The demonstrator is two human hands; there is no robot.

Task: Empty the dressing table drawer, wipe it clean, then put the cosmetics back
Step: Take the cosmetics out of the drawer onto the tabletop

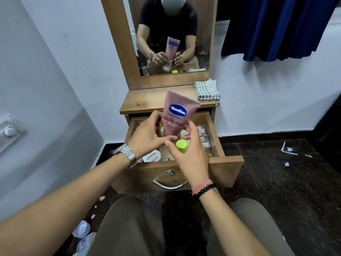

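We are early in the emptying stage, as far as we can judge. The drawer (212,126) of the dressing table (145,100) is pulled out and still crowded: a green-capped bottle (181,145) stands near the front, a white nail polish remover bottle (151,156) lies at the front left, and a clear tray of small pale items (203,134) sits on the right side.

Our left hand (147,135) and right hand (190,156) are both raised over the open drawer with a pink lotion tube (177,113) between them, its flat crimped end up and tilted to the right. The left hand's grip is curled against the tube's lower left side; the right hand's fingers touch its lower right edge, thumb reaching toward the tube's hidden bottom end. We cannot tell which hand carries most of the weight, but both appear to hold the tube.

The folded checked cloth (206,89) waits on the back right of the table top, unused as far as we can judge. A couple of white containers (82,229) lie on the dark floor (276,182) by our left knee.

Left to do: clear out everything else, wipe the drawer with the cloth, then return the cosmetics.
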